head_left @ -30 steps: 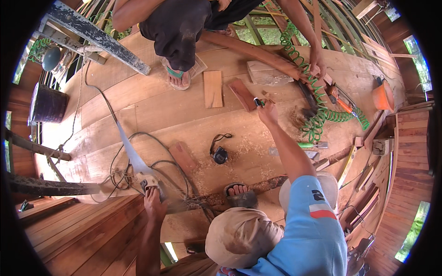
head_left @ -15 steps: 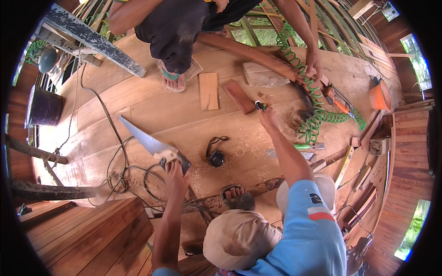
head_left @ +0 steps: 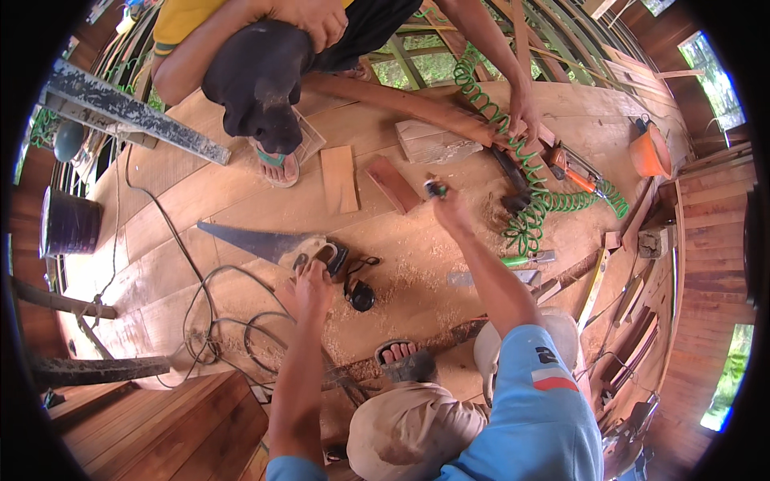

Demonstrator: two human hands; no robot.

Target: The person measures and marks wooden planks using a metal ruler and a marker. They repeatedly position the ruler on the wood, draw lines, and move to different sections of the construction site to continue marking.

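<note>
My left hand (head_left: 311, 284) is at the handle of a handsaw (head_left: 253, 240), its fingers curled at the handle's near edge. The saw's dark blade points left across the wooden floor. Just right of the handle lies a black tape measure (head_left: 362, 297) with a wrist strap. My right hand (head_left: 453, 210) is closed on a small dark object (head_left: 435, 189) with white and green parts, whose kind I cannot make out. Beyond it lie a reddish wood block (head_left: 393, 184) and a paler flat board (head_left: 340, 178).
Opposite, a co-worker (head_left: 257, 80) crouches, one hand by a long beam (head_left: 401, 104) and a coiled green hose (head_left: 529, 228). A chisel (head_left: 525, 260), an orange bucket (head_left: 650, 152), a dark bucket (head_left: 70, 223) and a looped cable (head_left: 200, 297) surround the sawdust-strewn floor (head_left: 401, 272).
The handsaw has come lower and turned flatter, its handle now close to the tape measure. My right hand keeps the small object near the reddish block. The whole view has shifted slightly.
</note>
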